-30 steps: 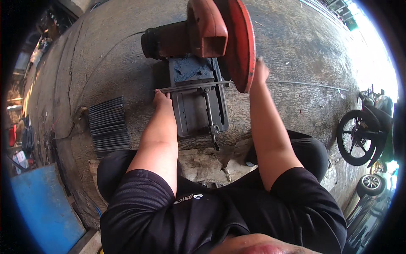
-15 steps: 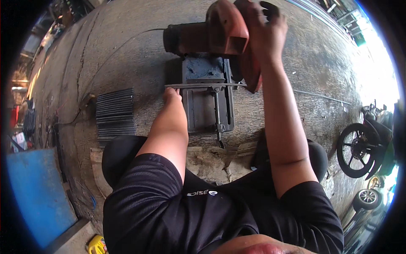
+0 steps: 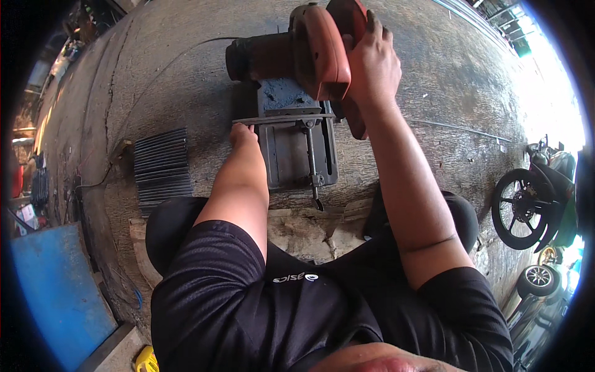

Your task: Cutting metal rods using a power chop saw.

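Observation:
A chop saw with an orange-red housing (image 3: pixel 331 59) and a dark motor (image 3: pixel 257 57) stands on a grey metal base (image 3: pixel 282 164) in front of me. Across its vise lies a thin metal rod (image 3: pixel 282 118). My left hand (image 3: pixel 243 132) holds the rod's left end, its fingers closed and partly hidden beneath it. Up at the saw's right side, my right hand (image 3: pixel 375 71) is closed around the saw's handle, which the hand itself mostly hides. The vise's screw and crank (image 3: pixel 312 155) point toward me.
A row of dark cut rods (image 3: pixel 162 170) lies on the ground to the left. A cable (image 3: pixel 180 57) runs off from the motor. Further right stand a motorcycle (image 3: pixel 527 208) and a wheel (image 3: pixel 538 280). A blue panel (image 3: pixel 59 285) is at lower left; a long thin rod (image 3: pixel 458 128) lies right of the saw.
My right hand has shifted left and slightly down, and the saw's head has tilted with it. The black handle loop seen earlier is now covered. My left hand stays at the rod's end.

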Tool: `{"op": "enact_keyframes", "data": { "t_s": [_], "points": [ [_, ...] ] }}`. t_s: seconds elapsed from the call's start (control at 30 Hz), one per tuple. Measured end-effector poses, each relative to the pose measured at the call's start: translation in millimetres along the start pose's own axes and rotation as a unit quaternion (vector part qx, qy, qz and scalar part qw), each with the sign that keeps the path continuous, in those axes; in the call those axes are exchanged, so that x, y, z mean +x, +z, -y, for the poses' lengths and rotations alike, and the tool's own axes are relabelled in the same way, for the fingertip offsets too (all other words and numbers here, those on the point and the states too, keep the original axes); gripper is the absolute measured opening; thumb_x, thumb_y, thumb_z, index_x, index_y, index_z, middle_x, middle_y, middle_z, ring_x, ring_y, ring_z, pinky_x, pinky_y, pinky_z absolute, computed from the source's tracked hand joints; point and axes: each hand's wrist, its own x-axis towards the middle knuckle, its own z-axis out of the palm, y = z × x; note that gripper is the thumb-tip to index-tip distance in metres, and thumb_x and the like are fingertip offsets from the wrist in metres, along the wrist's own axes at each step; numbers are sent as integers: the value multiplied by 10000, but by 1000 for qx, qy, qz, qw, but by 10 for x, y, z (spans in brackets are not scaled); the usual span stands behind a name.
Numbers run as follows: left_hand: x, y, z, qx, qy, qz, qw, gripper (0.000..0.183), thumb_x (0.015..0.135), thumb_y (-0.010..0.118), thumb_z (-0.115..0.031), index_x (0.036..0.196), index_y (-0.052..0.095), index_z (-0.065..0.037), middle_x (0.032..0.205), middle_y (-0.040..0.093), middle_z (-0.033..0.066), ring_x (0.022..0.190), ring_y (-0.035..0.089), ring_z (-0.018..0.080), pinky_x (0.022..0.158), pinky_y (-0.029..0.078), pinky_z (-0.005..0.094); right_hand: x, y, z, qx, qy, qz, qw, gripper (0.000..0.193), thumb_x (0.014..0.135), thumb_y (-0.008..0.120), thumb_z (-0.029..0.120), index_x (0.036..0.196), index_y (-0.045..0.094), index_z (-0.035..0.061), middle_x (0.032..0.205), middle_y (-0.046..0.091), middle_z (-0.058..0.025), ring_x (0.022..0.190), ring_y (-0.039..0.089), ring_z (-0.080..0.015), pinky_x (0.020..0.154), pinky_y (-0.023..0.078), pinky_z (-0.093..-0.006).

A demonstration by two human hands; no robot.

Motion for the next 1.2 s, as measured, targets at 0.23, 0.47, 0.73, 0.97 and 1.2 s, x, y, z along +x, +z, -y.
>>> {"op": "enact_keyframes", "data": {
  "t_s": [0.23, 0.47, 0.73, 0.97, 1.2],
  "points": [
    [41, 6, 17, -2, 9, -61, 998, 280, 906, 496, -120, 1108, 534, 70, 1116, 550, 180, 947, 608, 281, 774, 579, 330, -510, 89, -250, -51, -59, -19, 997, 565, 840, 468, 119, 1375, 318, 16, 1297, 433, -249, 1088, 525, -402, 884, 443, -441],
    [-182, 134, -42, -11, 9, -126, 992, 297, 908, 472, -127, 1117, 533, 76, 1135, 558, 188, 943, 617, 290, 749, 573, 344, -1016, 154, -469, -72, -103, -39, 991, 661, 798, 502, 94, 1411, 266, 29, 1322, 396, -276, 1100, 505, -434, 877, 417, -469],
    [-352, 191, -62, -16, 25, -139, 990, 345, 895, 470, -137, 1137, 523, 103, 1159, 564, 187, 1016, 592, 315, 836, 539, 396, -1040, 179, -520, -67, -109, -45, 991, 684, 792, 509, 104, 1423, 252, 39, 1322, 394, -282, 1071, 521, -427, 855, 422, -462],
    [-276, 160, -18, 1, 29, -176, 984, 345, 877, 483, -110, 1144, 517, 106, 1160, 561, 196, 1002, 598, 318, 833, 542, 391, -1034, 160, -518, -59, -115, -41, 991, 695, 789, 511, 100, 1426, 243, 34, 1319, 396, -277, 1073, 518, -427, 859, 421, -456],
    [-264, 143, -14, -18, 38, -141, 989, 345, 848, 502, -63, 1140, 507, 121, 1147, 553, 219, 988, 600, 321, 814, 548, 380, -1028, 171, -498, -61, -108, -46, 991, 671, 782, 515, 96, 1408, 286, 27, 1320, 399, -268, 1087, 514, -417, 868, 423, -451]
  ]
}}
